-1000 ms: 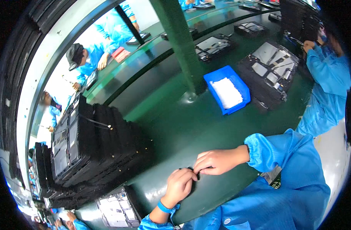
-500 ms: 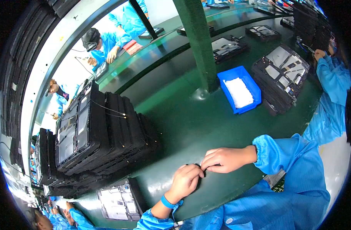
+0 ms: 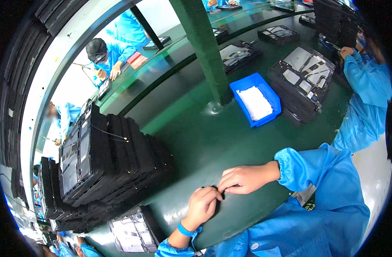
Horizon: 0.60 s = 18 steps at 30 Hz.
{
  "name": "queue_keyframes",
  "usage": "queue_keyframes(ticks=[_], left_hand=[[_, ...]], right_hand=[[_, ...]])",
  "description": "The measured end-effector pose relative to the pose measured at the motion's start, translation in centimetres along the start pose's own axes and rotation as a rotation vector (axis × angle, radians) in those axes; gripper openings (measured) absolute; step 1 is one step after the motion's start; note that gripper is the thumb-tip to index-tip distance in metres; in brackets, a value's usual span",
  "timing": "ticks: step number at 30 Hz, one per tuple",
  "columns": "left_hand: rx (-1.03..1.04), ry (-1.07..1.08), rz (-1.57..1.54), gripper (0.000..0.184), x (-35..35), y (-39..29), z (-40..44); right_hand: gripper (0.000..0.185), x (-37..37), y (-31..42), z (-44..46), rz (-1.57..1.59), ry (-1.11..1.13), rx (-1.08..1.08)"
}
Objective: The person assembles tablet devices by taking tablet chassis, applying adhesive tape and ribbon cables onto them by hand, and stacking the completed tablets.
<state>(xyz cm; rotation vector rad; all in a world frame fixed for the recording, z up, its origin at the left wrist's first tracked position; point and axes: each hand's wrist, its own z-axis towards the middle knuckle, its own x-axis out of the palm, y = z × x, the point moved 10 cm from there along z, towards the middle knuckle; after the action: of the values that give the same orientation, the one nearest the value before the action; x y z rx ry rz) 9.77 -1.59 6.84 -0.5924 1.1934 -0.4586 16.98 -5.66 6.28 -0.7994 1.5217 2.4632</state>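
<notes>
A big green surface (image 3: 191, 141) takes up the middle, and a green post (image 3: 200, 51) rises from it. People in blue coats (image 3: 121, 51) work across the way, and a blue sleeve (image 3: 369, 81) is close to the right edge. The left hand (image 3: 203, 203) and the right hand (image 3: 245, 178) meet near the front edge of the surface. Their fingers are bent, and the tips touch. A tiny dark spot (image 3: 215, 187) shows between them, but I cannot tell if they pinch something small or nothing at all. So the step in hand looks like a quiet one: a fiddle with the fingertips, or a wait. To reach any other thing, the two hands would need to come apart first. Near the left hand, but not touched, a flat black frame (image 3: 131, 231) with silver parts lies by the lower left edge. A tall black stack (image 3: 118, 158) stands on the left side. A blue tray (image 3: 266, 120) of white bits (image 3: 254, 103) sits by the foot of the post, and a pile of frames (image 3: 305, 77) lies toward the right edge. I see no brand, label or word that I can read.
</notes>
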Motion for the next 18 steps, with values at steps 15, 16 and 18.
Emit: queue_keyframes(ticks=[15,16,18], left_hand=[[0.004,0.005,0.004,0.017,-0.04,-0.08,0.17],[0.003,0.003,0.003,0.017,-0.04,-0.06,0.17],[0.005,0.001,0.001,0.017,-0.02,-0.05,0.16]], right_hand=[[0.018,-0.15,0.09,-0.02,0.003,-0.019,-0.002],[0.018,-0.18,0.14,-0.02,0.002,-0.021,-0.006],[0.018,-0.19,0.15,-0.04,0.000,-0.026,-0.011]])
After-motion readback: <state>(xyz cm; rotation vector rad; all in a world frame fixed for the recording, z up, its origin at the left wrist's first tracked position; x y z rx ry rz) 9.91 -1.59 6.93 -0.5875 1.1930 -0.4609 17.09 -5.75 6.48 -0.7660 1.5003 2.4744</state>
